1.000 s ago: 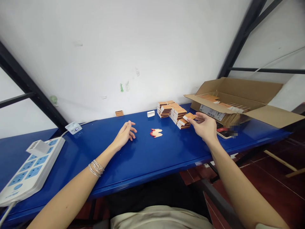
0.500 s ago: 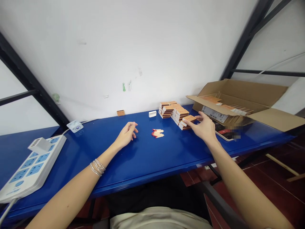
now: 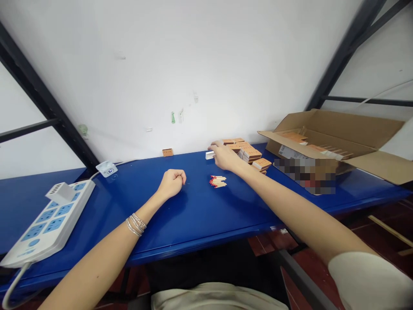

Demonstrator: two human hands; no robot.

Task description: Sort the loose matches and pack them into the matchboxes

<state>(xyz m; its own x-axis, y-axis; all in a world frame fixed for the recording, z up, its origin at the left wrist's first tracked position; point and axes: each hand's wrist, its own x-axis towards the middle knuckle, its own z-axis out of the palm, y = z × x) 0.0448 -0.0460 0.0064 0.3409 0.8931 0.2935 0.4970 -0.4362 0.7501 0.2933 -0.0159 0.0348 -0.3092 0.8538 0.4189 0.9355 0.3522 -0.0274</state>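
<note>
The right hand [image 3: 224, 156] reaches over a small white box [image 3: 210, 155], its fingers bent down, maybe pinching it, though that is hard to see. The left hand [image 3: 171, 183] lies curled shut near some loose matches [image 3: 217, 181].

A small packing workshop: blue workbench [image 3: 200, 219], power strip [image 3: 48, 224], matchbox stacks [image 3: 250, 153], open cardboard carton [image 3: 355, 127]

We sit facing white painted wall [image 3: 206, 73], scuffed, with small green mark [image 3: 173, 117] and scraps of tape near table height. Black steel frame beams [image 3: 41, 90] slant down at left, matching beams [image 3: 348, 56] at right, paler wall behind them. Long blue metal table [image 3: 135, 215] runs across in front of us, top glossy under even, soft indoor light. Below right: dark red tile floor [image 3: 322, 275], pale wooden strip [image 3: 387, 230] lying on it, grey chair rail [image 3: 300, 275] close by.
</note>
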